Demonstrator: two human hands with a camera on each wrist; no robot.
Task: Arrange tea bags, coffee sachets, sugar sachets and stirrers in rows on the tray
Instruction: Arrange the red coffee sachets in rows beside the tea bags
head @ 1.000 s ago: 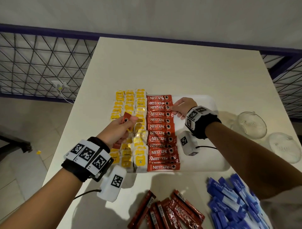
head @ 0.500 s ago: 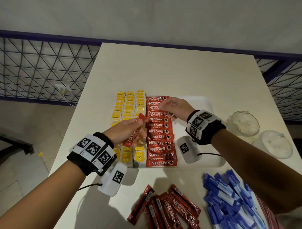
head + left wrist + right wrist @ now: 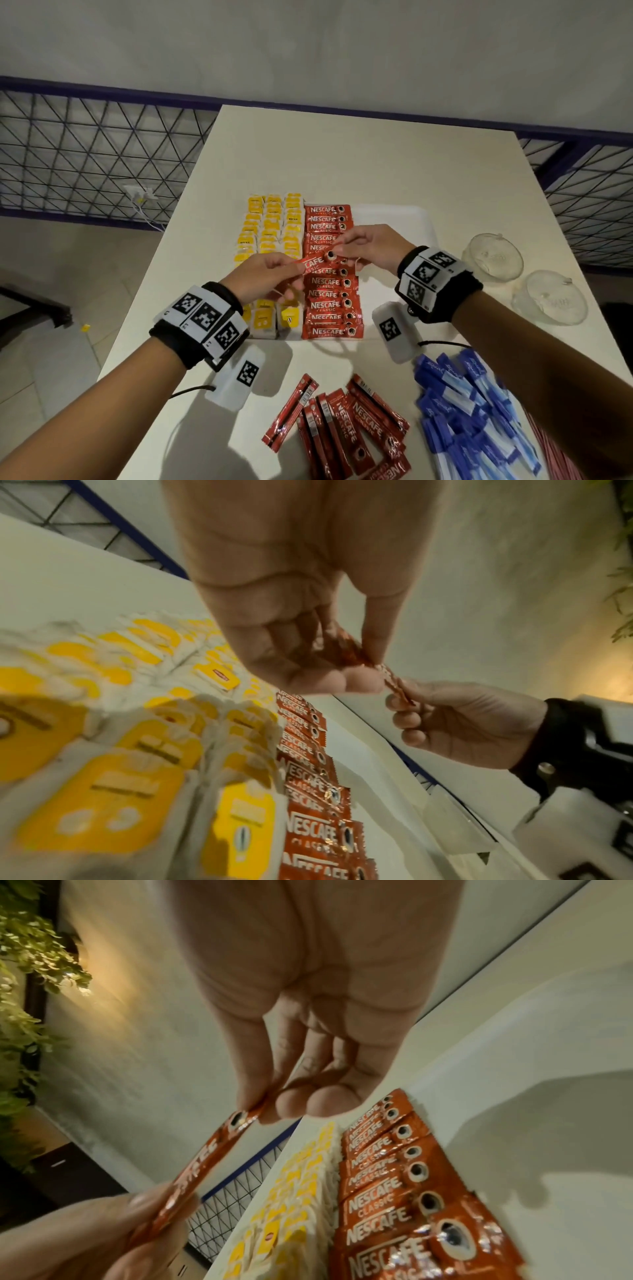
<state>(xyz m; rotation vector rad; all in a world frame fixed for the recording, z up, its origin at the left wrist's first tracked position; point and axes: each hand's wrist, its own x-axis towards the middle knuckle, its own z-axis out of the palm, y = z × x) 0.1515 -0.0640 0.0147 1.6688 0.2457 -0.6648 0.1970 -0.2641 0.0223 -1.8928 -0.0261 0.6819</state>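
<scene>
Head view showed my left hand (image 3: 265,274) and right hand (image 3: 371,247) each pinching one end of a red foil coffee sachet (image 3: 317,262) above the coffee row, tray's (image 3: 416,219) nine o'clock half; light, crinkly, slippery, best gripped by its ends.

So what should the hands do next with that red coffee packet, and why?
Probably lower it flat into the red coffee row on the tray. The left hand and the right hand each pinch one end of the coffee packet, held just above that row, so setting it down in line looks like the natural next step.
</scene>
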